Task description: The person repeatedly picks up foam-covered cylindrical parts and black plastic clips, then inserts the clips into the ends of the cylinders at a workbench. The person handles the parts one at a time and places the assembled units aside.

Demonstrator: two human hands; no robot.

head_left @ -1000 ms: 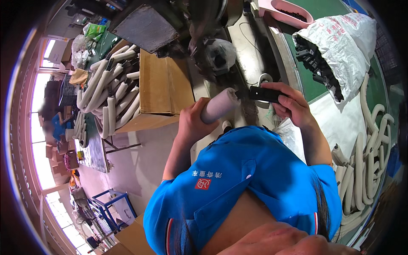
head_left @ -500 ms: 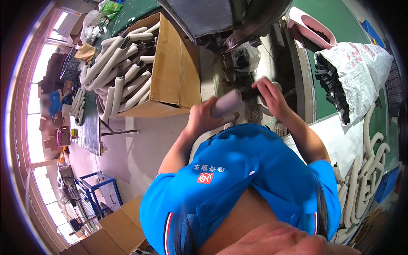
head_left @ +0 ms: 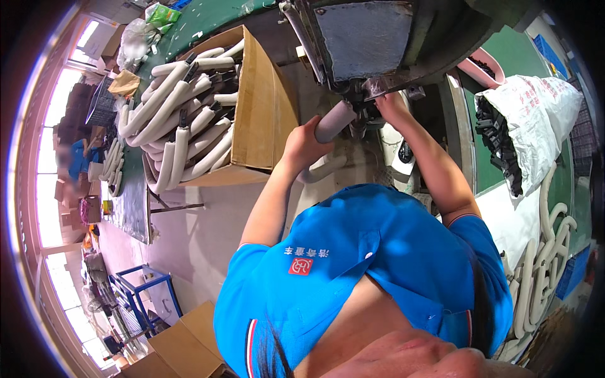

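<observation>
My left hand (head_left: 305, 148) is wrapped round a bent, pale grey padded tube (head_left: 335, 122). The tube's upper end points up at the dark metal machine (head_left: 365, 41), just under its lower edge. A curved stretch of the same kind of tube shows below that hand. My right hand (head_left: 392, 108) is up against the machine's underside, right of the tube's end, with its fingers curled. Dark parts sit between the tube's end and those fingers. What the right fingers hold is hidden.
On the left, a cardboard box (head_left: 265, 107) is full of similar padded tubes. At the right, a green table (head_left: 504, 44) bears a pink scoop-shaped bin (head_left: 485, 68) and a white sack (head_left: 535, 113) spilling black parts. More bent tubes (head_left: 535, 271) lie lower right. A blue-framed cart (head_left: 145, 283) stands lower left.
Both hands have moved up toward the machine with the tube. My right hand has gone from beside the tube's end to under the machine's edge, and the view has shifted.
</observation>
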